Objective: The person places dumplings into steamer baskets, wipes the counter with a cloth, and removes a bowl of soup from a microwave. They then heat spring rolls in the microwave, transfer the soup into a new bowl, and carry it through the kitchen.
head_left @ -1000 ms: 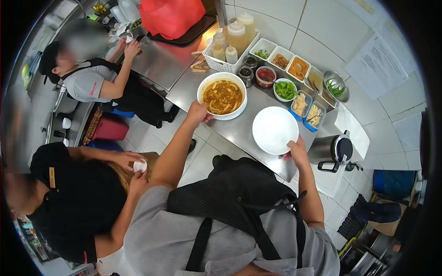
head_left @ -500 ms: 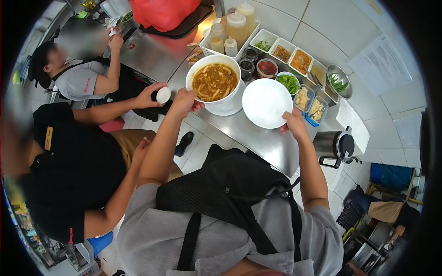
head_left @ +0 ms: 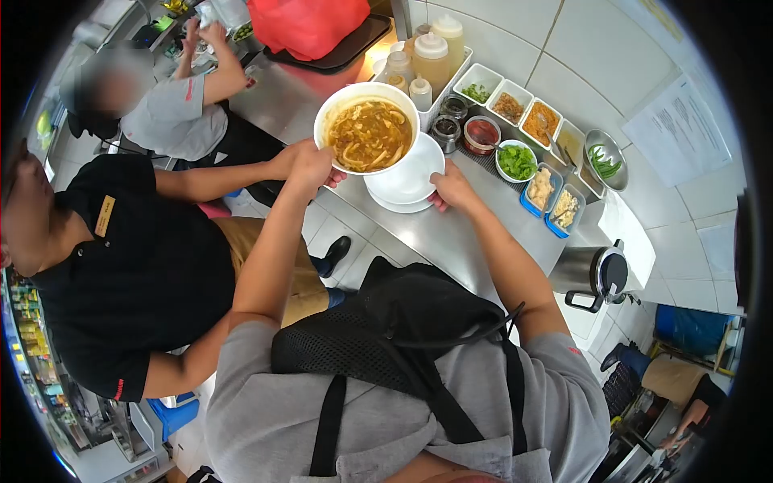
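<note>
A white bowl of brown noodle soup (head_left: 368, 135) is gripped at its lower left rim by my left hand (head_left: 312, 171). To its right and partly under it is a white plate (head_left: 405, 179), whose right edge my right hand (head_left: 456, 190) pinches. Beneath that plate the rim of another white plate (head_left: 400, 208) shows on the steel counter (head_left: 460, 241). The bowl hides part of the upper plate.
Squeeze bottles (head_left: 431, 58), topping trays (head_left: 509, 103), a bowl of chopped greens (head_left: 516, 163), lidded-size tubs (head_left: 566, 208) and a steel jug (head_left: 588, 272) line the wall side. A co-worker in black (head_left: 145, 266) stands close on the left; another in grey (head_left: 175, 119) is behind.
My right hand has brought the plate left, over the other plate. The bowl is now raised and shifted slightly left off it. The co-worker's white cup is no longer visible.
</note>
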Motion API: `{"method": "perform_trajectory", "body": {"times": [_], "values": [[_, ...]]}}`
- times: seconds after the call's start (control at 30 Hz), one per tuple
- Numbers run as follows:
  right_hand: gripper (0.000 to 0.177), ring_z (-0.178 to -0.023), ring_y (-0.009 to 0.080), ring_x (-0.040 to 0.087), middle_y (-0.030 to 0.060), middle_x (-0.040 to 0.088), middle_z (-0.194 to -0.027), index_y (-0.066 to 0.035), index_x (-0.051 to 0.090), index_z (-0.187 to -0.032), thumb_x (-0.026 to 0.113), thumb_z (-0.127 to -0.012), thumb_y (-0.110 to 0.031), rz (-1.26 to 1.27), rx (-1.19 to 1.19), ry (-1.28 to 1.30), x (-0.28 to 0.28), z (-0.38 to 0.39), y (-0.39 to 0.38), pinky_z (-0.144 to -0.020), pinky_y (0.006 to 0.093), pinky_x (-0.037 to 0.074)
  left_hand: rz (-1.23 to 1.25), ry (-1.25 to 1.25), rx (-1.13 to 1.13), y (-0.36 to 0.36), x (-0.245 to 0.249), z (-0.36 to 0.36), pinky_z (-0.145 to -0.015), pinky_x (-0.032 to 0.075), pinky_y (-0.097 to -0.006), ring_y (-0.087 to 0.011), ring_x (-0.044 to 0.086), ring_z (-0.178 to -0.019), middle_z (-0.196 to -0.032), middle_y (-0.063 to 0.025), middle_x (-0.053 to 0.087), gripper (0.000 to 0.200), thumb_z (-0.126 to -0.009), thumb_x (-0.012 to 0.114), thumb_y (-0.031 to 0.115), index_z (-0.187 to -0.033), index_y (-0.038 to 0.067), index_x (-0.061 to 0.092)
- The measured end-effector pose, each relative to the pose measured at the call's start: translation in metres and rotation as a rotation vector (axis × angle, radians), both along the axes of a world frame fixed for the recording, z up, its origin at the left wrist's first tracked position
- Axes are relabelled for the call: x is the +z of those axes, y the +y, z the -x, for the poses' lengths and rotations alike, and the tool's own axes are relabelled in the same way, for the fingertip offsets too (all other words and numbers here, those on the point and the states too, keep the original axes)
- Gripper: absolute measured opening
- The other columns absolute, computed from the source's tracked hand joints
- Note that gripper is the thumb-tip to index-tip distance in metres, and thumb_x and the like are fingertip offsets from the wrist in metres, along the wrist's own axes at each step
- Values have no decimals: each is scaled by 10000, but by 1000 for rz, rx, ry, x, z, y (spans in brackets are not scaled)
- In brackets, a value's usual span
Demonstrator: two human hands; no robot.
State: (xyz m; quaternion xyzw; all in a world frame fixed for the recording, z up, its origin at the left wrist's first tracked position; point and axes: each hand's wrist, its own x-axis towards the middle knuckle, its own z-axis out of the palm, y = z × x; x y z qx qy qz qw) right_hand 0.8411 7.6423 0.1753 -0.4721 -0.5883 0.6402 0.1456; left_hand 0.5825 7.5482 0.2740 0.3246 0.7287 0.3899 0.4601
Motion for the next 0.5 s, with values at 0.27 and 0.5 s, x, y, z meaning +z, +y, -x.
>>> {"method": "perform_trajectory", "body": {"times": [0.27,0.5], "values": [[665,-438,164,528,121,621,-698,-94,215,-1441,548,-926,-351,-65,-136,-87,-4,-26,-17,-384,302,433,-73,126,-8,2,-31,-3,-385,492,-274,-170,593,-486,-708,-144,613,308,-880,373,43,-1148,-65,479],[585,-431,134,491,106,611,-698,-124,298,-1404,580,-918,-288,-88,-281,70,-35,-76,-42,-385,279,406,-133,295,-5,4,-29,-16,-355,507,-301,-195,610,-454,-674,-159,610,310,-882,404,45,-1166,-67,456]]}}
